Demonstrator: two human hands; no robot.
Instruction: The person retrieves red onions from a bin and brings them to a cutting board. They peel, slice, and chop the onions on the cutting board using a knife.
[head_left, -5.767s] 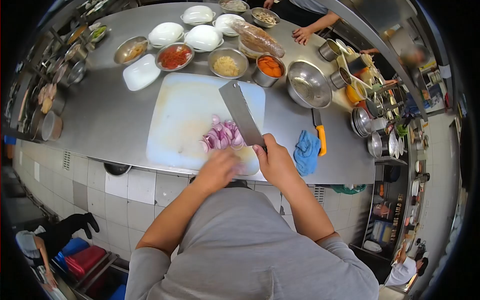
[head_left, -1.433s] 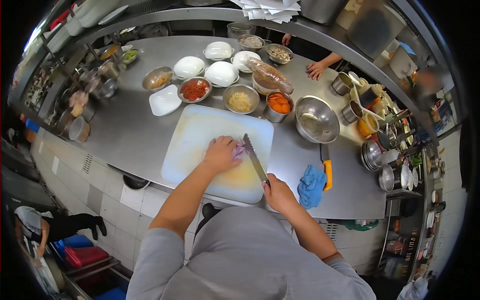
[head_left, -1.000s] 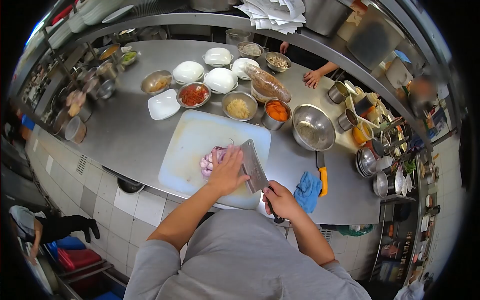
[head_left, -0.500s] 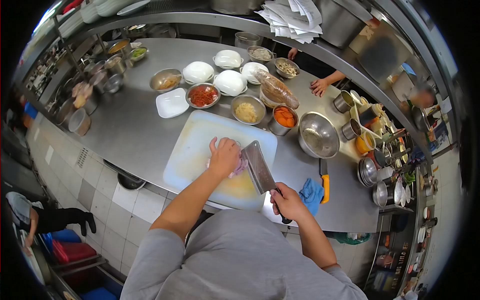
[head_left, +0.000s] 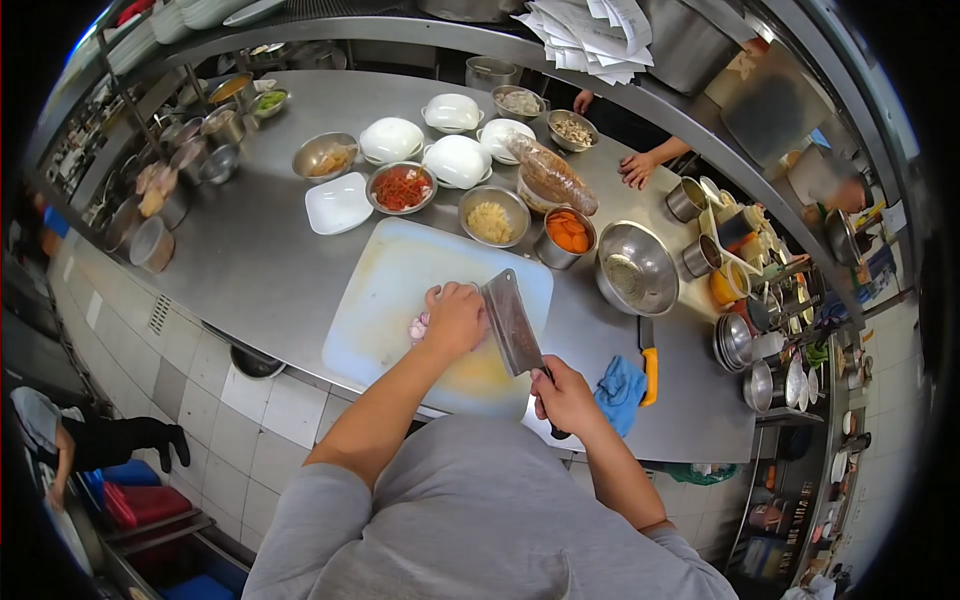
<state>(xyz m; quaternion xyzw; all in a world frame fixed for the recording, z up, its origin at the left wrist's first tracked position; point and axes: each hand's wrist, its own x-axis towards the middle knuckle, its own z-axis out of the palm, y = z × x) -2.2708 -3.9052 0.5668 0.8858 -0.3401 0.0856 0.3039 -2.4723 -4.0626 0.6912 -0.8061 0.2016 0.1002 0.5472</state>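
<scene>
On the white cutting board (head_left: 385, 265), my left hand (head_left: 457, 322) presses down with bent fingers over purple-and-white onion pieces (head_left: 419, 326). Some pieces show at its left side; those under the palm are hidden. My right hand (head_left: 567, 398) is wrapped round the dark handle of a cleaver (head_left: 512, 325). The broad blade is tilted and lies close against the fingers of the left hand. Whether its edge touches the board I cannot tell.
Beyond the board stand bowls of red strips (head_left: 401, 188) and chopped pale pieces (head_left: 493, 217), and a pot of sliced carrots (head_left: 567, 236). To the right are a steel bowl (head_left: 636, 268), a blue cloth (head_left: 619, 394) and a yellow-handled knife (head_left: 650, 372). Another person's hand (head_left: 637, 170) rests across the table.
My left hand has shifted slightly right, and onion pieces now show to its left. The cleaver and right hand have moved slightly up and left in the view.
</scene>
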